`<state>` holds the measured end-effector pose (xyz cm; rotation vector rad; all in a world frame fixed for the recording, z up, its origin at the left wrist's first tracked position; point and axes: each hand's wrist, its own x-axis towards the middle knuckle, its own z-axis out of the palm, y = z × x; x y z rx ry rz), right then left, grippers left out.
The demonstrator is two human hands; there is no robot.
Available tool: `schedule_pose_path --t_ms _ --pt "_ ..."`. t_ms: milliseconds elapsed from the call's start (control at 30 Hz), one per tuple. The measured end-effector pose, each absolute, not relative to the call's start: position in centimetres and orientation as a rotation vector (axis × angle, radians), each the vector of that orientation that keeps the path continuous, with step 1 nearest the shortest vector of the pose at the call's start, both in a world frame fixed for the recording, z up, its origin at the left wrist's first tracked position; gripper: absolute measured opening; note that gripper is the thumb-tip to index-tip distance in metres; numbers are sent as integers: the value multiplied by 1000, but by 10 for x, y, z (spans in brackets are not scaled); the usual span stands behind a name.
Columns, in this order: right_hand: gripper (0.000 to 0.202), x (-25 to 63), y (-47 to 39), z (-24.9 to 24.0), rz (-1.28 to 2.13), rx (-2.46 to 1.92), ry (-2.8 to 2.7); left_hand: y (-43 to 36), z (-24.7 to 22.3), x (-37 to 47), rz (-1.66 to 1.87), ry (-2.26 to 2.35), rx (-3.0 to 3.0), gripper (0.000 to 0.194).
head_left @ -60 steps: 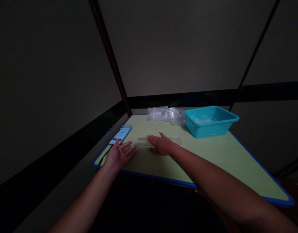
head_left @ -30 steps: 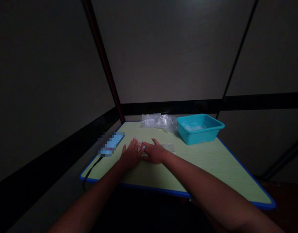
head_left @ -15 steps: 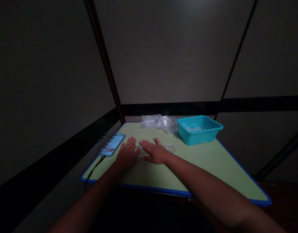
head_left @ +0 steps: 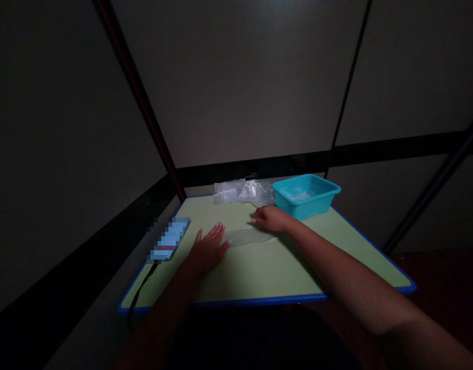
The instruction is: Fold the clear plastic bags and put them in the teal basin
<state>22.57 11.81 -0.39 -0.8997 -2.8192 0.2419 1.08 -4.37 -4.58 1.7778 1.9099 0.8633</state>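
A clear, flat plastic strip or bag (head_left: 249, 237) lies lengthwise on the table. My left hand (head_left: 209, 249) rests flat at its left end, fingers spread and thumb touching its near edge. Just beyond the strip's right half, my right hand (head_left: 273, 219) hovers low with its fingers curled together. What those fingers hold, if anything, is hidden. A crumpled heap of clear plastic bags (head_left: 242, 192) lies behind my hands. To the right of the heap stands a turquoise plastic basin (head_left: 307, 205), with something pale and see-through inside.
The light green table (head_left: 255, 277) has a blue edge (head_left: 275, 300). A phone (head_left: 170, 237) with a lit, partly blurred screen lies at the left, a black cable (head_left: 142, 288) running off the near edge. Dark panelled walls (head_left: 240, 82) stand behind and to the left.
My right hand has lifted off the strip, moved right and away from me, and curled its fingers. My left hand stays flat. More of the strip shows, and the camera view has shifted.
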Motion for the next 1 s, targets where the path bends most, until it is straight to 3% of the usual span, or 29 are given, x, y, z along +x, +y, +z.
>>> schedule_pose_path --t_ms 233,467,633,733,833,1000 --pt "42 233 131 -5 216 -988 -2946 -43 -45 12 789 1952 1887 56" --pt "33 231 127 -3 297 -936 -3047 -43 -44 12 654 2052 2021 60" --pt "41 231 129 1 556 -924 -2981 -41 -38 14 158 2213 2128 61" --pt "34 228 132 0 626 -988 -2944 -31 -29 27 -117 2336 2126 66" --pt "24 226 134 -2 624 -1047 -2891 -14 -24 49 -144 2339 2105 75" --pt "28 227 130 -3 576 -1103 -2819 2 -27 75 -103 2252 2174 84"
